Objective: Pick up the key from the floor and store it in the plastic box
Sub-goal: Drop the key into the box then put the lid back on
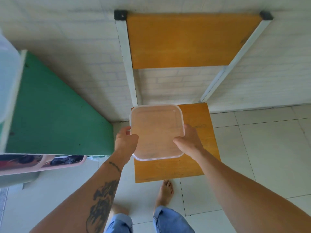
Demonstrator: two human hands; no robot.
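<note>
Two bare forearms reach forward from the bottom edge, the left one tattooed, above rolled blue denim cuffs (170, 219) and a bare foot (165, 193) on the pale tiled floor (252, 157). Both hands hold a clear, square, round-cornered plastic box (156, 132) with its lid on. The left hand (125, 140) is closed on the box's left edge, thumb lying over the lid and fingers curled under the rim. The right hand (190, 139) is closed on the right edge, thumb on top near the lower right corner. The box sits over the orange wooden seat (171, 170) of a chair with white metal posts (127, 64) and an orange backrest (183, 41); whether it rests on the seat or is held just above it cannot be told. No key shows through the translucent lid. Left of the chair stands a green panel (53, 111) against the white brick-patterned wall (75, 39).
</note>
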